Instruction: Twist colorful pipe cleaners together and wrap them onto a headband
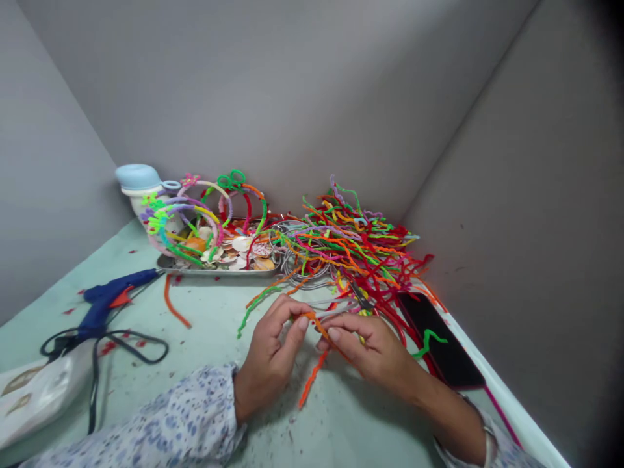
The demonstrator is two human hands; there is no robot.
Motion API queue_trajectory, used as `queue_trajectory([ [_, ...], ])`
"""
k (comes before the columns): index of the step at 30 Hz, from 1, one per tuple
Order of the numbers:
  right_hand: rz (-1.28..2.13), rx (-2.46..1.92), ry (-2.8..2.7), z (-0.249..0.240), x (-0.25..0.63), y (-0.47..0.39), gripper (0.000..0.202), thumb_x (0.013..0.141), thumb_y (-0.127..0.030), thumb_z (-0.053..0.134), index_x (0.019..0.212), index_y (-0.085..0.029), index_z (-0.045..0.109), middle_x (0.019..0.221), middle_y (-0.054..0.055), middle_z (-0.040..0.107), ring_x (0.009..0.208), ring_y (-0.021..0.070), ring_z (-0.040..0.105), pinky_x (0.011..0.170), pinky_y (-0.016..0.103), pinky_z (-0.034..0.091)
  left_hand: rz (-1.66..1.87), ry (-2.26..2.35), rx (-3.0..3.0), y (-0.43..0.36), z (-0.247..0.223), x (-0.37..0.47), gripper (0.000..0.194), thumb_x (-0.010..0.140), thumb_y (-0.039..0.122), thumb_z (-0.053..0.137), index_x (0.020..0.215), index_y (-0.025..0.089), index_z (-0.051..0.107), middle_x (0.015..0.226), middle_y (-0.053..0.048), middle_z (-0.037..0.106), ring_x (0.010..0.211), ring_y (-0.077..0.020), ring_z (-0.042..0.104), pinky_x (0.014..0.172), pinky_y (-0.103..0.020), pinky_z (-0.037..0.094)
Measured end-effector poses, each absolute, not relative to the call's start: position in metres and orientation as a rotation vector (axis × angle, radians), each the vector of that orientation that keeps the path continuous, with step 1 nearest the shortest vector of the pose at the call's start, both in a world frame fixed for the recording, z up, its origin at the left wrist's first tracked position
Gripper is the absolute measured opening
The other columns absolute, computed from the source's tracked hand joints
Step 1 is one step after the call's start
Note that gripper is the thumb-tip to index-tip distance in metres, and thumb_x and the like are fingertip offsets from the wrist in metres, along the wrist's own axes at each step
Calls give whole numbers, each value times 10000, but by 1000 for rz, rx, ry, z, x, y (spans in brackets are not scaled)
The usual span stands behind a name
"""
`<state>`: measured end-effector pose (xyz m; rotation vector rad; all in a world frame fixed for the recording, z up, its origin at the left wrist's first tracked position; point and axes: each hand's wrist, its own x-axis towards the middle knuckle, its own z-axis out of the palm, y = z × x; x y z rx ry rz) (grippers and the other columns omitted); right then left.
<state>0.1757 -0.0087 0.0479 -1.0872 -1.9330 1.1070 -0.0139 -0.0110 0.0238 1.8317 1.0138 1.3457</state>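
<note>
Between my two hands is an orange pipe cleaner (319, 327), bent, with a length running down toward the table. My left hand (273, 348) pinches its upper end between thumb and fingers. Thumb and forefinger of my right hand (368, 344) close on it a little to the right. Pale grey strands show just behind my fingers; whether they belong to the held piece I cannot tell. Beyond my hands lies a large tangled heap of coloured pipe cleaners (351, 244). A green pipe cleaner (258, 307) lies loose near my left hand.
A metal tray (219, 270) holds shells and several wrapped headbands (182, 218). Behind it stands a white bottle with a blue lid (139, 177). To the left lie a blue glue gun (110, 299) and a white plastic packet (43, 390). A dark phone (441, 341) lies right. Grey walls enclose the table.
</note>
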Motion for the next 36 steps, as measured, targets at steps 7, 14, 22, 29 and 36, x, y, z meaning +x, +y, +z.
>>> queue_trajectory([
  [7,1238,-1145,-1838,50,169,-15,174,884,-303,587,866,-179,707,787,19,730,750,148,662,676,240,490,1268,950,1911,-13,27,-13,127,928,202,479,907,182,603,845,-25,565,827,-165,540,738,-291,414],
  [14,1279,-1142,-1781,47,169,-16,244,899,-330,569,754,-173,688,692,9,696,675,132,623,648,247,477,1248,962,1941,-16,30,-12,149,931,201,471,866,181,603,810,-29,566,806,-172,539,740,-303,415],
  [22,1385,-1084,-1704,41,168,-16,259,903,-358,567,761,-166,668,693,17,687,661,128,611,652,258,480,1247,1020,1950,-16,31,-11,151,933,205,469,845,182,590,800,-28,563,789,-175,534,735,-308,409],
  [29,1511,-974,-1579,30,164,-11,264,885,-387,594,765,-160,654,660,6,676,619,115,611,645,250,496,1234,1062,2025,-11,25,-11,142,925,197,469,838,188,581,796,-26,582,798,-185,533,780,-336,390],
  [36,1054,-979,-1832,19,173,-5,256,945,-322,483,939,-181,696,809,46,727,754,160,663,714,291,513,1202,1088,2021,-6,16,-13,165,953,226,426,894,196,578,857,-43,585,859,-198,533,803,-337,401],
])
